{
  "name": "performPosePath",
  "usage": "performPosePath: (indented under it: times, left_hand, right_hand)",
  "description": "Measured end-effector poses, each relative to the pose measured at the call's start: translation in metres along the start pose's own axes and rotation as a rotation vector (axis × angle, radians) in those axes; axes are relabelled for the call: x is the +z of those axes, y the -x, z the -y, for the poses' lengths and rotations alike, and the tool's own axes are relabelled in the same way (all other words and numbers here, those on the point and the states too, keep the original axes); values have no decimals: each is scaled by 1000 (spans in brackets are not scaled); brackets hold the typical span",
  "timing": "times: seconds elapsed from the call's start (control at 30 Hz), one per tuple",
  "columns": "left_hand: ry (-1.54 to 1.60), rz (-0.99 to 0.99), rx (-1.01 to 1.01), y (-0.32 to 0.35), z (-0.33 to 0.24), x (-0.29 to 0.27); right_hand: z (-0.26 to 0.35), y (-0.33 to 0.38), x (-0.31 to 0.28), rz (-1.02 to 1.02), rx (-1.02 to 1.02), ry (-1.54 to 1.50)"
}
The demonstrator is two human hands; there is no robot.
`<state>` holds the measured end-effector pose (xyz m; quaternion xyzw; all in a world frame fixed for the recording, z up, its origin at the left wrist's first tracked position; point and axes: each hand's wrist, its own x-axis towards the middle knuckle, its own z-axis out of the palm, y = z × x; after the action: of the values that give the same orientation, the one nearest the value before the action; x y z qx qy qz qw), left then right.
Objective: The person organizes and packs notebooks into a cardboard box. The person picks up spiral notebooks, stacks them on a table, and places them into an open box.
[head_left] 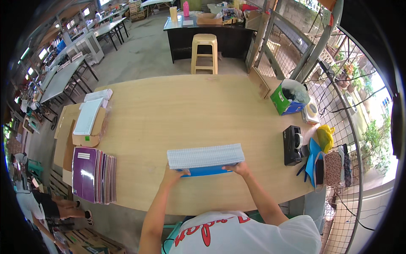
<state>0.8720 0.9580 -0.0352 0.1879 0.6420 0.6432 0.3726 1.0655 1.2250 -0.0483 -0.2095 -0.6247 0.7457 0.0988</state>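
Paper stack (206,155) stands on edge near the table's (177,106) front edge, long side down, blue cover (203,171) facing the person. Left hand (172,174) and right hand (239,169) press its two lower ends, fingers closed on it. Sheets look white, ruled, edges fairly even. Judged moderately heavy, floppy; loose sheets may fan or slide. Best held at both ends, squeezing inward. Purple notebooks (91,174) lie well left.

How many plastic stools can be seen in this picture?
1. A yellow plastic stool stands on the floor beyond the far edge of the wooden table, in front of a black counter. Others may be hidden behind furniture.
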Motion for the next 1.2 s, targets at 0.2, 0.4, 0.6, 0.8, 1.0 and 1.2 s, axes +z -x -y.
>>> performPosePath:
  times: [0.2,0.4,0.6,0.8,1.0,1.2]
  left_hand:
    - [-411,-106,189,-45,-68,16]
    - [-330,-81,-264,-186,-85,39]
    - [-508,-88,-332,-280,-80,77]
    - [-812,-120,-305,-312,-64,66]
    - [-841,-357,21,-244,-54,57]
    - [-705,-501,198,-45,-34,48]
  right_hand:
    - [54,-30,-1,-199,-270,194]
    - [92,-132,-66,-227,248,48]
    - [85,-189,-129,-391,291,245]
    - [88,-204,-120,-392,343,432]
    - [27,-172,-156,-886,-420,1316]
    - [106,-74,-42,-846,-488,442]
